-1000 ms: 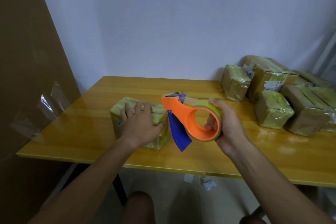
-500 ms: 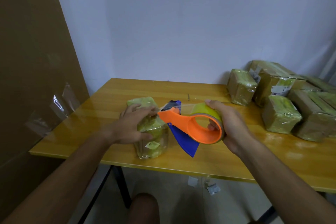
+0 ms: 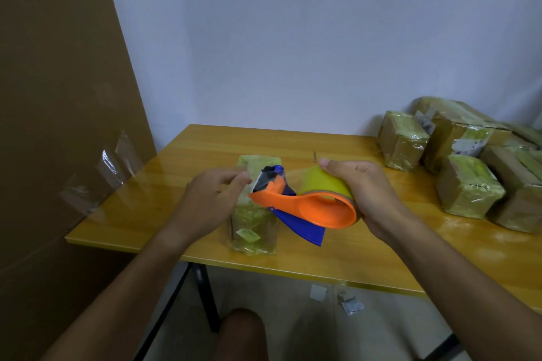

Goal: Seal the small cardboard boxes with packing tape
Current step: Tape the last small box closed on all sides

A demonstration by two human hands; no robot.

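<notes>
Since half a second ago the left hand (image 3: 211,199) has come off the top of the box (image 3: 254,214), and its fingers now reach toward the cutter end of the dispenser (image 3: 305,205). Whether they already pinch the loose tape end there I cannot tell; the fingertips are blurred and only lightly curled, just beside the black blade.

The right hand (image 3: 366,193) has its grip closed round the yellow tape roll (image 3: 322,182), thumb on top, fingers under the orange frame. A short stretch of clear tape seems to run from the roll to the blade.

From this grip the box lies to the left and a little lower, directly under the nose of the dispenser. It stands on the worktop (image 3: 176,173) near the front edge, with its long axis running away from the person. The dispenser lies across that axis, pointing left. The left hand is the nearer one to the box; the right is kept apart from it by the tool.

My judgement is that the next pull should bring the tape over the top of the box. For this the dispenser needs to turn in line with the box.

Further right, well apart, the wrapped boxes (image 3: 469,187) are stacked by the wall.
</notes>
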